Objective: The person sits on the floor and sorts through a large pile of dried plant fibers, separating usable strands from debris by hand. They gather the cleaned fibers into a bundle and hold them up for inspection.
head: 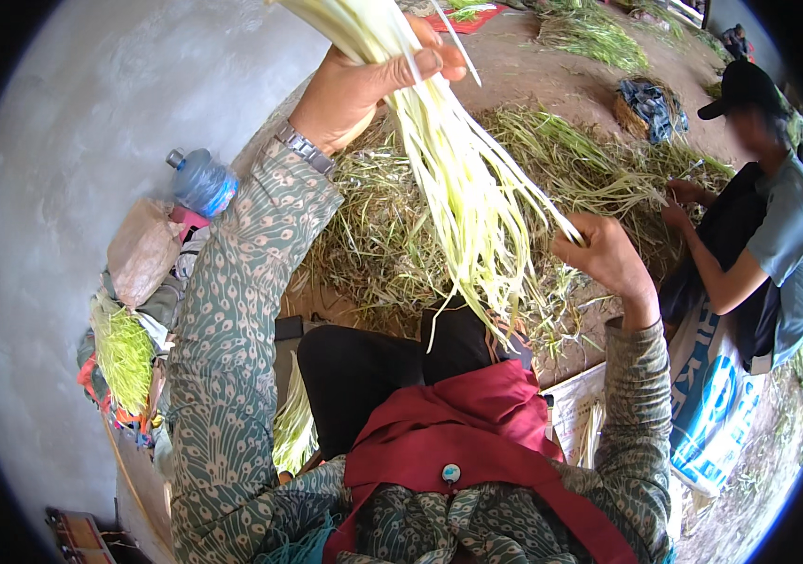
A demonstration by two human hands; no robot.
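Observation:
My left hand [380, 81], with a metal-band watch [306, 146] on its wrist, grips a thick bundle of pale green-white plant strands [458, 190] near the top. The bundle's loose ends hang and fan out above my knees. To the right, my right hand [602, 250] is closed on a few strands pulled out sideways from the bundle. A dark red apron [444, 437] covers my lap. Below the bundle, a heap of green and dry stalks [373, 240] spreads over the floor.
At right a person [761, 211] in a dark cap handles stalks, beside a blue-and-white printed sack [715, 402]. By the left wall are a large blue water bottle [200, 182], a bag [144, 254] and a bundle of cut strands [121, 352]. A basket with cloth [652, 109] stands behind the heap.

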